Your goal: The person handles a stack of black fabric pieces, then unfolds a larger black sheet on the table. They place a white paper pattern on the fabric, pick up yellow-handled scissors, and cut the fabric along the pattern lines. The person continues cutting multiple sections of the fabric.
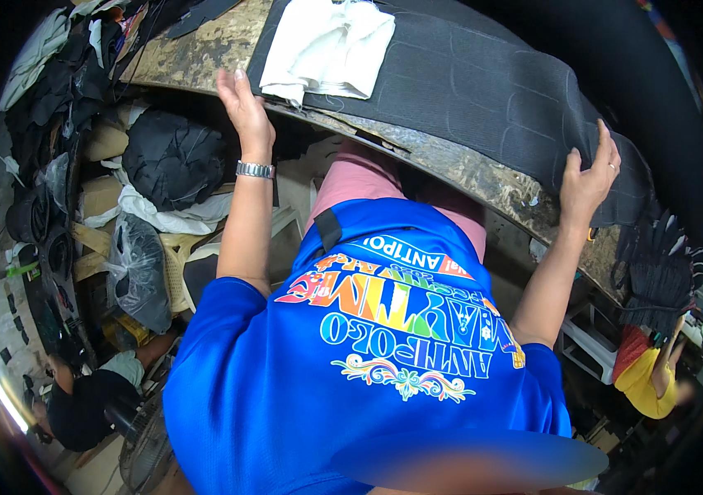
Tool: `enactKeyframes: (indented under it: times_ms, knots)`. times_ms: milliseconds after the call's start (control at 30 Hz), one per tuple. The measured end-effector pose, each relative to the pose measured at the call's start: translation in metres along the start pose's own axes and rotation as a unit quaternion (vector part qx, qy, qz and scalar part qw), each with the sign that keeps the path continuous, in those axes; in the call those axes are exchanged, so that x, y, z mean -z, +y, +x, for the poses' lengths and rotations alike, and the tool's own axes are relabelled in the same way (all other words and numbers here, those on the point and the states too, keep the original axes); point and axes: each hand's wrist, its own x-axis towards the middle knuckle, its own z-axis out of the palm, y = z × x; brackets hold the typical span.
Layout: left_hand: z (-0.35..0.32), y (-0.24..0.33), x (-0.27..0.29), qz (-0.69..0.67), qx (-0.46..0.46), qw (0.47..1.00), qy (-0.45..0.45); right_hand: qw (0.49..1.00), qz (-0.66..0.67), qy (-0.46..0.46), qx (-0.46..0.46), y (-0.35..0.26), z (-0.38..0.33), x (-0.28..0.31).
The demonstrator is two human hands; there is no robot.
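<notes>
Black fabric [467, 91] w/ pale lines lies under & to R of white cloth [326, 49] on tabletop [195, 58]. L hand [248, 120] just L of cloth, R hand [589, 186] well R of it: both part-open, nothing gripped, R contact unclear. Fabric prob. soft, floppy, fairly light, not fragile; best held by near edge, R of cloth.

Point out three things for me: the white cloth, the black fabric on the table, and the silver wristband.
White cloth [328, 56]: head view, on the middle of its crumpled top.
Black fabric [473, 92]: head view, on its flat middle.
Silver wristband [255, 170]: head view, on its links.
</notes>
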Motion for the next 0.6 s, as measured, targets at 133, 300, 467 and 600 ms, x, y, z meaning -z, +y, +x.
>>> enactKeyframes:
  times_ms: [133,300,467,600]
  knots:
    - [-0.005,0.025,-0.005,0.353,-0.366,0.858,-0.073,0.936,0.336,-0.104,0.001,-0.072,-0.014,-0.020]
    - [0.004,0.019,-0.034,0.376,-0.274,0.867,-0.177,0.792,0.466,-0.364,-0.150,-0.155,-0.012,-0.101]
    - [-0.011,0.007,-0.035,0.505,-0.321,0.768,-0.229,0.614,0.586,-0.425,-0.314,-0.192,0.010,-0.156]
    - [-0.034,0.006,-0.033,0.516,-0.336,0.726,-0.306,0.659,0.528,-0.452,-0.288,-0.207,0.025,-0.173]
